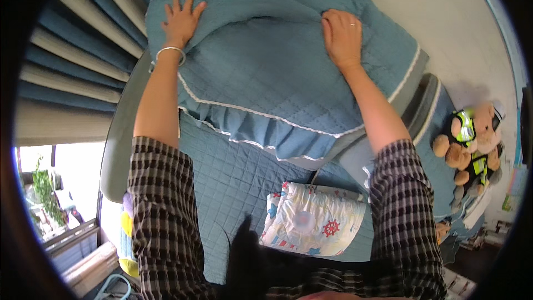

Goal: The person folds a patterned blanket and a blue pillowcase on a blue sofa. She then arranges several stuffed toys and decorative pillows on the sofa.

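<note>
Before me stands a sofa dressed in a blue quilted sofa cover point(266, 62) with white wavy trim and a ruffle along the seat's front. My left hand point(182, 21) lies with fingers spread on the cover at the upper left. At the upper right, my right hand point(343, 37) has its fingers curled down against the fabric; whether cloth is pinched under them is hidden. Between the hands, the cover bends in a long curved fold. Nearer to me, a folded white quilt point(314, 221) with nautical prints rests on a blue quilted surface point(229, 162).
Blue and beige striped curtains point(79, 46) hang at the left, above a bright window point(79, 179). A grey sofa armrest point(120, 154) borders the left side. Several plush bears point(479, 129) in reflective vests sit at the right, near a pale wall point(416, 4).
</note>
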`<state>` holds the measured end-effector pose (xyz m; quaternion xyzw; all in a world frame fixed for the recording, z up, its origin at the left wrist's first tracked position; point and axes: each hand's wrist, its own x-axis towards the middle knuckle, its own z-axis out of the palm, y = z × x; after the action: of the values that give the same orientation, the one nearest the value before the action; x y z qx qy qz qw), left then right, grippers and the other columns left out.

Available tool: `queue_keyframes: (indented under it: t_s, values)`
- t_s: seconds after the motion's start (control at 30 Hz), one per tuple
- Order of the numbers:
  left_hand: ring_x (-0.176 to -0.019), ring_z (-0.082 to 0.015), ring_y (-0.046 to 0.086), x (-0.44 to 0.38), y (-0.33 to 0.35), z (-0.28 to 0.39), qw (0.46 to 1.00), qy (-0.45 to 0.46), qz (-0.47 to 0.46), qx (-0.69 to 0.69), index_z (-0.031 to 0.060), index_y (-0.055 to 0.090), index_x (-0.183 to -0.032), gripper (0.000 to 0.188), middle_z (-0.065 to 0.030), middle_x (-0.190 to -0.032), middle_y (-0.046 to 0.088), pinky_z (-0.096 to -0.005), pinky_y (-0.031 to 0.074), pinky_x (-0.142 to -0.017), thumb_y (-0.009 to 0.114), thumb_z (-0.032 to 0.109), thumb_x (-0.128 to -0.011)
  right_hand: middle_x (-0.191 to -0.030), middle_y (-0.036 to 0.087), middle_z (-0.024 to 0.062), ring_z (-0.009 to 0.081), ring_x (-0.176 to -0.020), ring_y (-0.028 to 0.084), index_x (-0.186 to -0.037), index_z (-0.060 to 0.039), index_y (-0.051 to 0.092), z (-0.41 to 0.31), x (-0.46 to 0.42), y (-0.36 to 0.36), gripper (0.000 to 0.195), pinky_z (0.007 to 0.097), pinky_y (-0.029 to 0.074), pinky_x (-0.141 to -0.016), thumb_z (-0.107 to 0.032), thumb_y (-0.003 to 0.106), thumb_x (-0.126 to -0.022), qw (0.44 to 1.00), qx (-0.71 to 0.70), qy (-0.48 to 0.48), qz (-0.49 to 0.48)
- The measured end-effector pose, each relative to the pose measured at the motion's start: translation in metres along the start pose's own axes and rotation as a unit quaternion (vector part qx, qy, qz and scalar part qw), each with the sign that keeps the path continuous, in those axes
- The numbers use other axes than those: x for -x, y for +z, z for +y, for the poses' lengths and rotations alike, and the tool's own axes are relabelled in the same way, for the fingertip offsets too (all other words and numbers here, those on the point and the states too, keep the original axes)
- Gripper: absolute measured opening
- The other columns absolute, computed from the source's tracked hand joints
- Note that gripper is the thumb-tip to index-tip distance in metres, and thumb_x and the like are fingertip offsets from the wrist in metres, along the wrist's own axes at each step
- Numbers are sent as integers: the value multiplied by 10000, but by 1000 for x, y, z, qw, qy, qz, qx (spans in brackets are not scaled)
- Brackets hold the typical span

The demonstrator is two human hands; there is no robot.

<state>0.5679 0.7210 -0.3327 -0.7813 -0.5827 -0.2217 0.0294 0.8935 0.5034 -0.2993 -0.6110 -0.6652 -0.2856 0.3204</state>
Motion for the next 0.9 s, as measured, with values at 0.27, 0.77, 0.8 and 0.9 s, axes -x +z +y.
queue_keyframes:
  t_s: [0.27,0.77,0.8,0.9]
  values:
    - [-1101,-355,531,174,-19,111,932,283,144,177,55,588,-1173,391,-166,-1164,578,-501,395,-939,678,176,-812,-980,648,57,269,-975,586,-937,-88,652,17,-6,-18,128,410,431,-898,-181,622,-854,991,-119,43,-48]
    - [-1165,-394,453,327,16,283,957,87,4,277,103,529,-1145,542,-178,-1218,495,-499,394,-953,754,337,-711,-979,637,146,373,-936,594,-967,-132,645,149,27,-126,179,480,477,-779,-269,655,-852,951,105,261,-129]
    - [-1099,-383,494,320,18,287,954,45,20,295,86,553,-1061,432,-171,-1146,528,-477,428,-906,738,286,-726,-942,634,158,381,-896,597,-931,-107,641,151,26,-124,153,468,478,-755,-234,658,-847,964,55,233,-117]
    - [-866,-323,546,308,19,278,951,72,70,292,63,544,-821,144,-115,-874,566,-445,455,-747,652,126,-752,-869,622,197,389,-856,593,-885,-40,619,188,27,-128,125,469,466,-742,-158,636,-851,975,51,202,-77]
